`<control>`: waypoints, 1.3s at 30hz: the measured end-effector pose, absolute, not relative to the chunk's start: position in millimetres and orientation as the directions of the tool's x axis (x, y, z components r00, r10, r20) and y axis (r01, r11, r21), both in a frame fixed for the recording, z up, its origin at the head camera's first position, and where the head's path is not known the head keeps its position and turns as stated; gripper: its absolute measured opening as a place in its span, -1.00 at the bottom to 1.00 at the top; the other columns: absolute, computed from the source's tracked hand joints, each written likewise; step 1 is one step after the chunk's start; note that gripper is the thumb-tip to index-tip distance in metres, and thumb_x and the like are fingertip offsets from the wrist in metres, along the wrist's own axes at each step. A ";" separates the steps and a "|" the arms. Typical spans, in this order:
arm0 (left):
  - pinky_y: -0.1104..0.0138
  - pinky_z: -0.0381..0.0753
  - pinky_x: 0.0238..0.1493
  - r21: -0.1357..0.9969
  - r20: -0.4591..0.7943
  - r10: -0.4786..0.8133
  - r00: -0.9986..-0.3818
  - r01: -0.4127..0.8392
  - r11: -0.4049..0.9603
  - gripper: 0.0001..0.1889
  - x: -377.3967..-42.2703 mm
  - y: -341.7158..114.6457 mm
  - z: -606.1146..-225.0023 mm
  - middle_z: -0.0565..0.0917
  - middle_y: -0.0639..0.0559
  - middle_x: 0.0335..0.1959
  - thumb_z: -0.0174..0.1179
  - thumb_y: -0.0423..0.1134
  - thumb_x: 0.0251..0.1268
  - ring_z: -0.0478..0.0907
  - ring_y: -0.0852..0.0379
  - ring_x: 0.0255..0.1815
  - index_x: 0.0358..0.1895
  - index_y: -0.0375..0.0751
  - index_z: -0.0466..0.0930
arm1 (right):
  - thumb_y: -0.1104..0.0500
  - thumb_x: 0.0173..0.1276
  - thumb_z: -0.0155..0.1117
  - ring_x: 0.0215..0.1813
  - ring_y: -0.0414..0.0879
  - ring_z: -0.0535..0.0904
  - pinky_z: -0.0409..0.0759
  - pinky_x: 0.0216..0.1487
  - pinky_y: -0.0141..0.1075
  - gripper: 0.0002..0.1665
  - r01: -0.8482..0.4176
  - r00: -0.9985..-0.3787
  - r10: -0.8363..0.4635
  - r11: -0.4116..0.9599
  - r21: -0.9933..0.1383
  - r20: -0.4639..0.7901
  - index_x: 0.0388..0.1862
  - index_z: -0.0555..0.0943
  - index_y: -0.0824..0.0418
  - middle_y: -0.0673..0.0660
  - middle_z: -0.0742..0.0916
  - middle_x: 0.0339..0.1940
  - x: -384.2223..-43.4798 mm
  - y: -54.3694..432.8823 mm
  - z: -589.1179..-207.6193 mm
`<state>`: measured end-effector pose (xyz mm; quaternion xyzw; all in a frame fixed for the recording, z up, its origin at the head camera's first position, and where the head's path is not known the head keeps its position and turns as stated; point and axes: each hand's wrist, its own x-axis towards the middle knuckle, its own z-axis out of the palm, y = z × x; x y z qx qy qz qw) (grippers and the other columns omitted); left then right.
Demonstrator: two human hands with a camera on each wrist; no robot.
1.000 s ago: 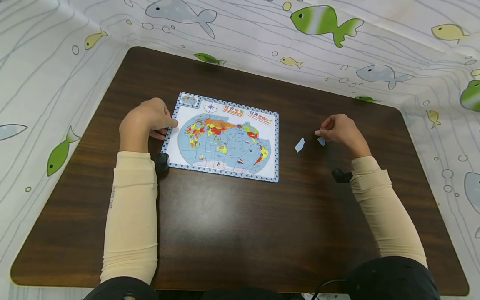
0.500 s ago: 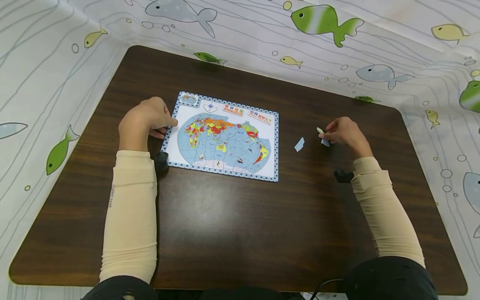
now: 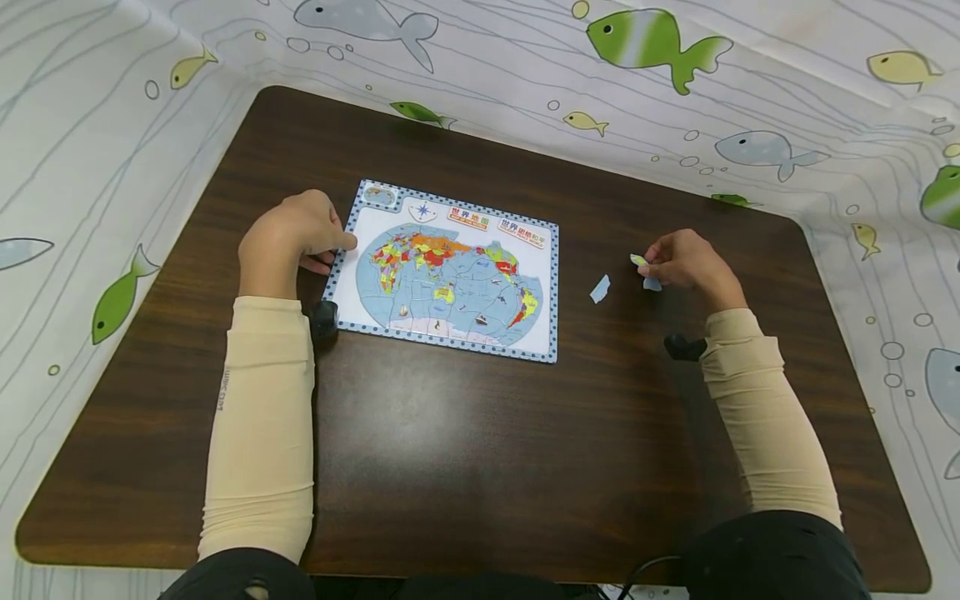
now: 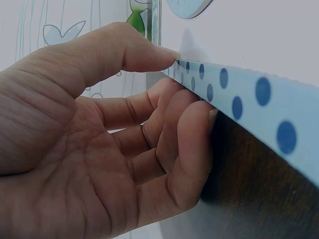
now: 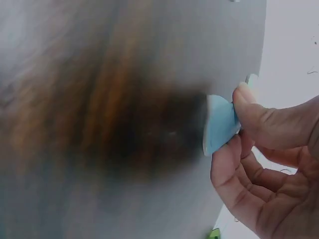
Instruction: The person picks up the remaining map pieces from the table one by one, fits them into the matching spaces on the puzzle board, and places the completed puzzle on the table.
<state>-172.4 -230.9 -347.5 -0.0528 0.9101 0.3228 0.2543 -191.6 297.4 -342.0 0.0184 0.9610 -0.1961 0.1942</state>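
Observation:
A world map jigsaw puzzle (image 3: 345,292) with a blue dotted border lies on the table. My left hand (image 3: 298,233) holds its left edge. In the left wrist view the thumb rests on top of the dotted border (image 4: 249,94), with the curled fingers under or against the edge. Off to the right, my right hand (image 3: 692,268) pinches a light blue puzzle piece (image 5: 221,124) between thumb and fingers. A yellow-green tip (image 3: 638,260) also sticks out past the fingers; whether it belongs to a second piece I cannot tell. Another pale blue puzzle piece (image 3: 600,289) lies between puzzle and right hand.
The dark brown table (image 3: 480,467) has rounded corners. Behind it and along both sides hangs a white curtain (image 3: 495,50) printed with fish. A black wrist device (image 3: 684,347) sits by the right wrist, another (image 3: 324,319) by the left.
The yellow-green tip has come into view at my right fingertips as the held item turned. My left hand stays at the puzzle's edge, and the loose piece has not moved.

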 end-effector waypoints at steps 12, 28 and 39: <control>0.25 0.81 -0.36 0.558 -0.505 0.071 -0.860 -0.263 0.787 -0.71 -173.5 -230.2 -348.6 0.57 -0.20 -0.29 0.28 -0.21 0.55 0.68 0.02 -0.43 -0.02 -0.42 0.52 | 0.17 0.50 0.46 -0.39 -0.16 0.73 0.78 -0.28 -0.33 -0.67 0.071 -0.951 -0.086 0.873 -0.482 -0.295 0.00 0.65 0.43 0.11 0.79 -0.32 -196.1 268.9 -335.5; 0.27 0.81 -0.39 0.564 -0.498 0.084 -0.863 -0.249 0.787 -0.74 -173.0 -230.5 -346.1 0.58 -0.15 -0.37 0.27 -0.22 0.55 0.66 0.06 -0.46 -0.07 -0.43 0.56 | 0.24 0.49 0.45 -0.35 -0.19 0.72 0.87 -0.20 -0.29 -0.70 0.058 -0.951 -0.125 0.829 -0.557 -0.284 0.02 0.65 0.45 0.19 0.76 -0.23 -204.1 234.4 -334.7; 0.27 0.81 -0.39 0.567 -0.496 0.086 -0.864 -0.248 0.785 -0.75 -172.9 -231.1 -346.0 0.57 -0.14 -0.38 0.27 -0.22 0.55 0.66 0.07 -0.47 -0.11 -0.41 0.56 | 0.25 0.49 0.45 -0.28 -0.11 0.71 0.89 -0.07 -0.20 -0.73 0.064 -0.945 -0.138 0.813 -0.579 -0.297 0.04 0.66 0.40 0.20 0.73 -0.16 -209.4 207.3 -334.3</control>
